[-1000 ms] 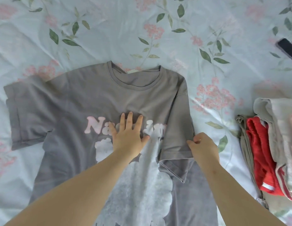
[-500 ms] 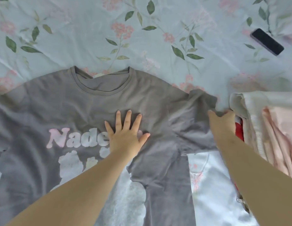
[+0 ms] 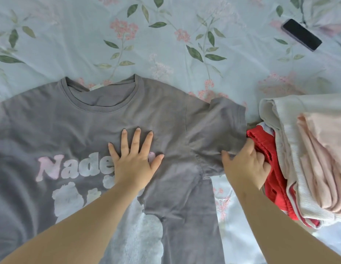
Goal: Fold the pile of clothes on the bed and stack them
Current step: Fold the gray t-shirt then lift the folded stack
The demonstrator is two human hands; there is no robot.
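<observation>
1. A grey T-shirt (image 3: 108, 115) lies front up and spread out on a bed sheet (image 3: 166, 44) of pale blue printed with pink flowers and green leaves. Its collar points away from the person. The chest print shows pale letters reading "Nade", the rest covered, above white cartoon shapes
2. The left hand (image 3: 134, 162) rests palm down on the middle of the chest, below the collar. Its fingers are straight and spread, pressing the cloth and holding nothing
3. The right hand (image 3: 246, 164) is at the lower outer corner of the sleeve (image 3: 221, 130) on the person's right. The thumb lies on top of the cloth and the fingers curl in at the hem, pinching it
4. That sleeve is stretched sideways, and its hem reaches the edge of a stack of folded clothes
5. In the stack, a red garment (image 3: 268, 168) lies nearest the hands, with a white ribbed garment (image 3: 291, 149) over it and a pale pink garment (image 3: 322, 159) on top. The stack runs off the right edge of the view
6. The shirt's other sleeve and its bottom hem run off the left and lower edges
7. A wide band of sheet shows beyond the collar, and a narrow strip shows between the shirt's body and the stack
8. A black phone (image 3: 302, 34) lies on the sheet at the far right, well apart from the clothes
</observation>
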